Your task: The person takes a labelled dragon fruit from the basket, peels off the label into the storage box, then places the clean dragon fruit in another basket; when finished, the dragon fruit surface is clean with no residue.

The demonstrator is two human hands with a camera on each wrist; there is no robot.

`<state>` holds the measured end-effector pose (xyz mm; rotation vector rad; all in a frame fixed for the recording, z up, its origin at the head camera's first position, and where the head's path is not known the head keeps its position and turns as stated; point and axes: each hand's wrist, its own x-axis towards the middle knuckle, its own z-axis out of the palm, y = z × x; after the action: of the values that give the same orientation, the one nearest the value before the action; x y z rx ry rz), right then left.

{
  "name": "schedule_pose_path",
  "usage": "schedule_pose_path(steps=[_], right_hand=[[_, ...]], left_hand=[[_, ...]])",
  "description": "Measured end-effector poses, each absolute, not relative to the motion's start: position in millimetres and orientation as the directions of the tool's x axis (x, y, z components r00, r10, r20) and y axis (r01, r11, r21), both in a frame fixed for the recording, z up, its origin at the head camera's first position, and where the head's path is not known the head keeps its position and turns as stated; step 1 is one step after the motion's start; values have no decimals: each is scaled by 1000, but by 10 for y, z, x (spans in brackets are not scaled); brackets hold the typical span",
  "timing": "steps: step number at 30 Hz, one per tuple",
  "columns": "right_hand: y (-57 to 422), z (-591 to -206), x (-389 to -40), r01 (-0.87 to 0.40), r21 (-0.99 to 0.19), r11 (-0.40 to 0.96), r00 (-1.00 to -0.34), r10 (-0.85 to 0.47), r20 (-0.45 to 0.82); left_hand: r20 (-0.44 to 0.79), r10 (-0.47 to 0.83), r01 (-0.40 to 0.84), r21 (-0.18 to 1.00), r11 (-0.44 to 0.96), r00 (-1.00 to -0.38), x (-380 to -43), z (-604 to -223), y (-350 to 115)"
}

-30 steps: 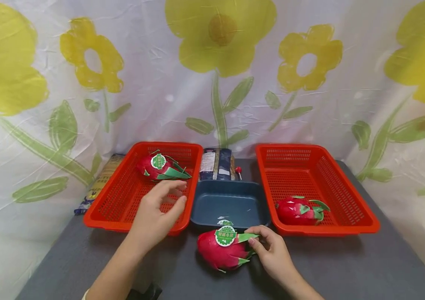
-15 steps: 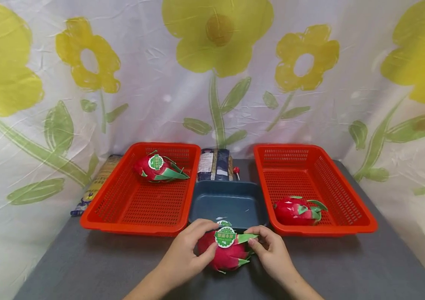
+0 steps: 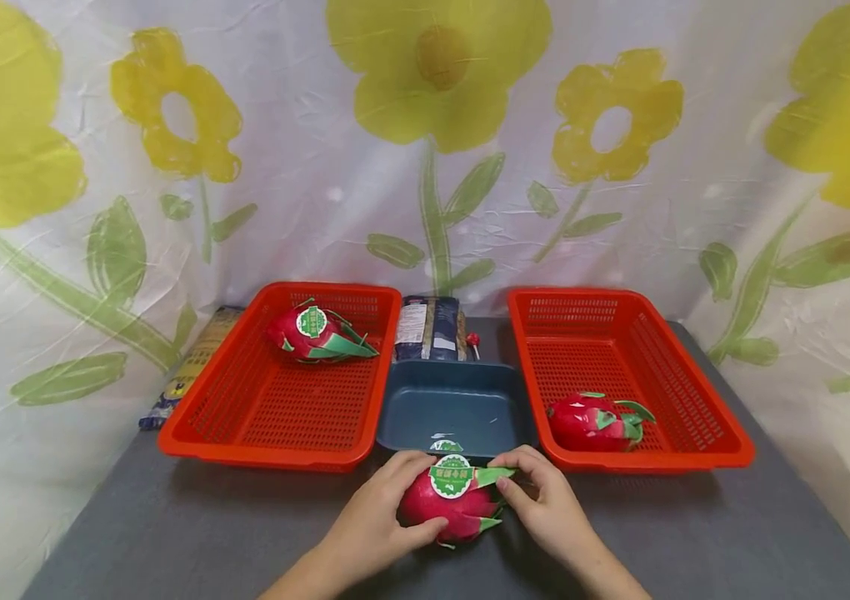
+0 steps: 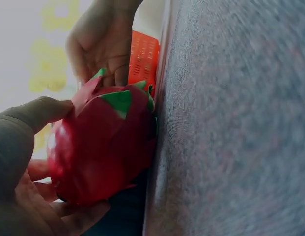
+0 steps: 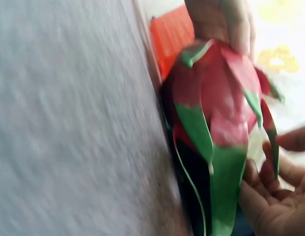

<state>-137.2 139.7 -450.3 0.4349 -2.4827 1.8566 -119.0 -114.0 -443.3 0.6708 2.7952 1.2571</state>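
Note:
A pink dragon fruit (image 3: pixel 446 504) with green-tipped scales and a round green-and-white sticker lies on the grey table, just in front of a blue tray (image 3: pixel 455 408). My left hand (image 3: pixel 383 517) grips its rounded end, thumb on the near side and fingers round the far side, as the left wrist view also shows around the dragon fruit (image 4: pixel 100 147). At its leafy end my right hand (image 3: pixel 545 504) pinches a green leaf tip between thumb and fingers. In the right wrist view, several long green leaves (image 5: pixel 228 182) hang from that end.
A red basket (image 3: pixel 267 457) at left holds a stickered dragon fruit (image 3: pixel 320 333). Another red basket (image 3: pixel 695 460) at right holds a second dragon fruit (image 3: pixel 597 421). Behind the tray lie a dark packet (image 3: pixel 431 329) and a red lollipop (image 3: pixel 473 342). A yellow packet (image 3: pixel 192 367) lies far left.
My left hand has come down from above the left basket and now holds the dragon fruit's rounded end. My right hand has stayed on the leaf tip.

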Motion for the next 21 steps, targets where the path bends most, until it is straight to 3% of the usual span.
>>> schedule_pose_path(steps=[3,7,12,21], right_hand=[[1407,-4474,-1395,-310,-889,338,-934,-284,218],[1336,-4320,-1416,-416,-704,576,-903,-356,241],[1176,-3951,-1525,-443,-490,751,-892,-425,155],[890,-3521,-1642,-372,-472,799,-889,-452,-64]], left_hand=[[137,363,335,752,568,-922,-1205,-4444,-1159],[155,341,325,785,528,-927,-1210,-4470,-1184],[199,326,345,804,485,-924,-1224,-4522,-1201],[122,327,266,856,443,-937,-1217,-4576,-1194]])
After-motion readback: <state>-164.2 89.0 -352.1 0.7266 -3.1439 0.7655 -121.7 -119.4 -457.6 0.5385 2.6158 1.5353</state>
